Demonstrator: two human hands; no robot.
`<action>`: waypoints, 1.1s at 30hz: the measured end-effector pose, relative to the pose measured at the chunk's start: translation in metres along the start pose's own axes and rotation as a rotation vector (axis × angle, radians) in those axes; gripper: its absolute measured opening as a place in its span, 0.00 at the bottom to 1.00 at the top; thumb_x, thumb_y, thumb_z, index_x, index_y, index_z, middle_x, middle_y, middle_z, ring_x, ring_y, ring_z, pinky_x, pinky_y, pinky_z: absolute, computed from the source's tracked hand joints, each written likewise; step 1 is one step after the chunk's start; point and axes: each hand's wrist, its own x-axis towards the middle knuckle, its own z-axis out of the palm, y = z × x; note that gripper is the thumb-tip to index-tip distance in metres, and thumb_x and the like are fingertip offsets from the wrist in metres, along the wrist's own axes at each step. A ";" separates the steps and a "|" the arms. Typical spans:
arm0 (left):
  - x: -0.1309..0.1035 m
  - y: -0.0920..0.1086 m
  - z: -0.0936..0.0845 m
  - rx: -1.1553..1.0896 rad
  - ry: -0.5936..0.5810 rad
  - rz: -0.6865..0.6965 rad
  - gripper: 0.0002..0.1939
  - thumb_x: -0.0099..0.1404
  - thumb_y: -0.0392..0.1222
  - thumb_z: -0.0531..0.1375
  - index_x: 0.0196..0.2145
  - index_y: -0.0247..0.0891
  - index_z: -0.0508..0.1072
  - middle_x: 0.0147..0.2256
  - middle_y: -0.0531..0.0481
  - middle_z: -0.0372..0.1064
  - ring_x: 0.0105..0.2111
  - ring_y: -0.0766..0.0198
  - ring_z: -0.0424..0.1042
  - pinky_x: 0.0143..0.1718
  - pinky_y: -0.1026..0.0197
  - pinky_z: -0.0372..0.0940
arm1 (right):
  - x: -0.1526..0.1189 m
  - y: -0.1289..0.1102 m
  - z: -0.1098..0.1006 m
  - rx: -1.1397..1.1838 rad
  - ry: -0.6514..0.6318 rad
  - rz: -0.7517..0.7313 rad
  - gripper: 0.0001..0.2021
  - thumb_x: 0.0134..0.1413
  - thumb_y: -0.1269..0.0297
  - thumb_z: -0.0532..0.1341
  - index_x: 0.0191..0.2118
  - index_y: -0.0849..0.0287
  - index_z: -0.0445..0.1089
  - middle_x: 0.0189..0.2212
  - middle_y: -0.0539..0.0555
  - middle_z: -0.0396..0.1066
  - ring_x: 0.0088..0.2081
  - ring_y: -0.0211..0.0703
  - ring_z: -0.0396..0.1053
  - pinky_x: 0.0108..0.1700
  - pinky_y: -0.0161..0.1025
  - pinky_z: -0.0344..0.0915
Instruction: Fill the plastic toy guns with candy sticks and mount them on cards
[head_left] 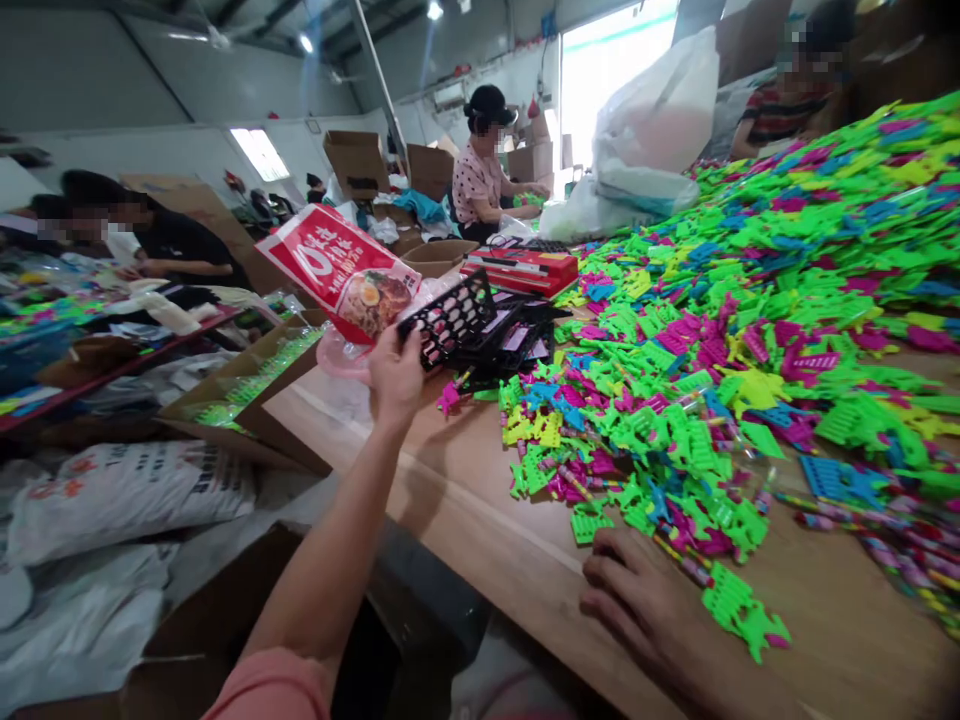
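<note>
My left hand (396,375) is stretched out over the table with its fingers closed on the edge of a black plastic piece with oval holes (456,318), like a small basket or rack, held tilted. Beneath and beside it lies a stack of flat black pieces (514,340) with pale labels. My right hand (634,590) rests on the wood near the table's front edge, fingers loosely bent and holding nothing I can see. Right beside it lies a bright green plastic figure (739,608) with a patterned stick. A heap of green, pink, blue and yellow plastic figures (675,430) spreads beyond.
A red packet with a food picture (345,270) stands behind my left hand, near a red box (525,268). An open carton (277,385) adjoins the table's left edge. White sacks (135,495) lie below. Several people work nearby, one (484,170) across the table.
</note>
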 end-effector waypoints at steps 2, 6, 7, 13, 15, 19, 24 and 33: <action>-0.016 0.007 -0.025 -0.216 0.006 -0.196 0.11 0.63 0.46 0.63 0.39 0.37 0.73 0.32 0.53 0.73 0.31 0.66 0.71 0.37 0.64 0.69 | 0.000 0.000 -0.001 0.020 0.019 0.016 0.06 0.71 0.66 0.56 0.43 0.54 0.70 0.45 0.58 0.71 0.46 0.50 0.72 0.47 0.47 0.72; -0.073 0.019 -0.076 -0.356 -0.150 -0.556 0.15 0.57 0.46 0.69 0.37 0.37 0.72 0.28 0.55 0.71 0.24 0.69 0.69 0.29 0.65 0.69 | -0.003 0.004 -0.014 0.058 0.027 0.070 0.07 0.70 0.69 0.55 0.45 0.56 0.70 0.45 0.59 0.70 0.45 0.49 0.71 0.46 0.45 0.70; -0.090 0.022 -0.087 -0.335 -0.189 -0.642 0.16 0.55 0.46 0.70 0.37 0.37 0.72 0.27 0.54 0.71 0.22 0.69 0.69 0.27 0.65 0.68 | -0.004 0.005 -0.019 0.060 0.017 0.102 0.06 0.69 0.69 0.55 0.46 0.56 0.69 0.46 0.59 0.70 0.45 0.49 0.71 0.46 0.45 0.70; -0.181 0.032 -0.115 -0.117 -0.484 -0.881 0.31 0.50 0.53 0.74 0.49 0.36 0.76 0.26 0.52 0.75 0.22 0.67 0.70 0.23 0.68 0.64 | -0.007 0.006 -0.038 -0.033 -0.075 0.280 0.04 0.68 0.65 0.60 0.44 0.58 0.68 0.39 0.57 0.72 0.40 0.49 0.69 0.42 0.43 0.65; -0.202 0.032 -0.108 -0.076 -0.588 -0.833 0.35 0.54 0.56 0.72 0.54 0.36 0.74 0.26 0.52 0.74 0.25 0.65 0.72 0.25 0.67 0.65 | -0.007 0.003 -0.040 -0.065 -0.095 0.323 0.04 0.69 0.67 0.58 0.45 0.59 0.69 0.39 0.57 0.73 0.40 0.49 0.70 0.42 0.42 0.64; -0.228 0.030 -0.080 0.082 -0.675 -0.605 0.29 0.65 0.57 0.62 0.56 0.35 0.74 0.32 0.48 0.76 0.32 0.58 0.76 0.34 0.58 0.70 | -0.011 -0.002 -0.047 -0.128 -0.107 0.343 0.08 0.67 0.70 0.57 0.46 0.60 0.72 0.40 0.59 0.73 0.42 0.50 0.70 0.43 0.42 0.64; -0.243 0.024 -0.050 0.190 -0.648 -0.230 0.23 0.69 0.49 0.58 0.57 0.37 0.75 0.48 0.41 0.74 0.49 0.52 0.74 0.54 0.50 0.68 | -0.019 -0.008 -0.057 -0.116 0.001 0.371 0.10 0.68 0.69 0.55 0.43 0.60 0.74 0.39 0.59 0.71 0.42 0.51 0.70 0.43 0.43 0.65; -0.250 0.026 -0.097 0.127 -0.963 -0.155 0.41 0.61 0.53 0.71 0.68 0.50 0.63 0.58 0.44 0.72 0.60 0.46 0.65 0.64 0.41 0.60 | -0.003 -0.039 -0.036 0.362 0.107 0.501 0.10 0.61 0.56 0.66 0.40 0.57 0.72 0.33 0.52 0.75 0.35 0.45 0.71 0.37 0.39 0.67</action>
